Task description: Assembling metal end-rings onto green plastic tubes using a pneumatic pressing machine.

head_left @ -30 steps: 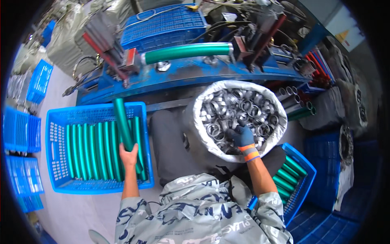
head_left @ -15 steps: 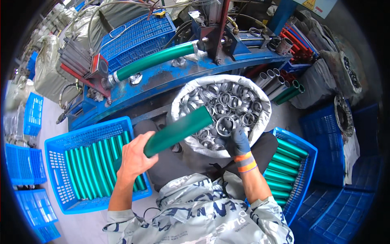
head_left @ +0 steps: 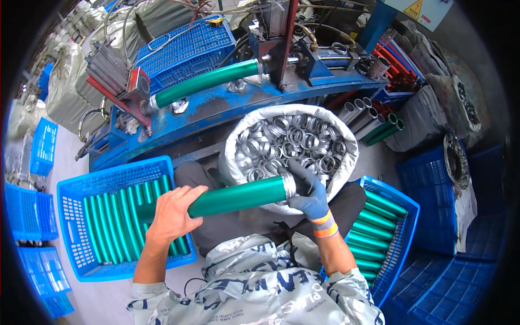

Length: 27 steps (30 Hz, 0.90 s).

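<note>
My left hand (head_left: 172, 214) grips the green tube (head_left: 235, 196) lying nine-to-three; my gloved right hand (head_left: 306, 189) presses a metal ring (head_left: 290, 186) onto its three-o'clock end

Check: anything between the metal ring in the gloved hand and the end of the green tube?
Nothing visible. The right hand holds the metal ring directly at the end of the green tube. The left hand grips the tube's other end, clear of that joint. The sack of rings lies behind it.

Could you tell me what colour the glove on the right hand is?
Grey-blue glove with orange cuff bands, clearest in the head view.
</note>
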Motion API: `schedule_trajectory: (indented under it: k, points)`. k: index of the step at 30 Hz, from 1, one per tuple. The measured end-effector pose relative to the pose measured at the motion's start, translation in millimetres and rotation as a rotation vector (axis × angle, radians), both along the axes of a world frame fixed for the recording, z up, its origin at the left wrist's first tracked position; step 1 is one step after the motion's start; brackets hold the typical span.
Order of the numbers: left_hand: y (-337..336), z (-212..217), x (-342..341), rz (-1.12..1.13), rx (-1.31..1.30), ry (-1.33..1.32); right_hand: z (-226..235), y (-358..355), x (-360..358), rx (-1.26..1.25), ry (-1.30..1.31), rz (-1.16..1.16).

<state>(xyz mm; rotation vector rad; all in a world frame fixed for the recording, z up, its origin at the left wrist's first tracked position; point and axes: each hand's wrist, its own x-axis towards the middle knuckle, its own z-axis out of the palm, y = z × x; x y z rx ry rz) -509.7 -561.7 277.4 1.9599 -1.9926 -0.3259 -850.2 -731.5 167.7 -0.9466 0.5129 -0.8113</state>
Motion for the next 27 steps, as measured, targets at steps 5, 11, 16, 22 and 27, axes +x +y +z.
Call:
schedule_trajectory:
  k: [5,11,16,22,27]
  points:
    - [4,-6,1,0.024,0.07,-0.004,8,-2,-5,-0.099,0.152,0.062]
    - [-2,-18,-7,0.021,-0.008,0.007,3,-10,-6,-0.137,0.333,0.086]
    - [-1,-35,-10,0.087,-0.034,0.023,-2,-38,3,-0.125,0.153,0.141]
    - [23,-35,1,0.33,-0.163,0.672,-95,-70,14,-0.674,0.842,-0.025]
    - [23,-42,-2,0.404,-0.421,1.175,-155,-63,38,-1.134,1.194,-0.049]
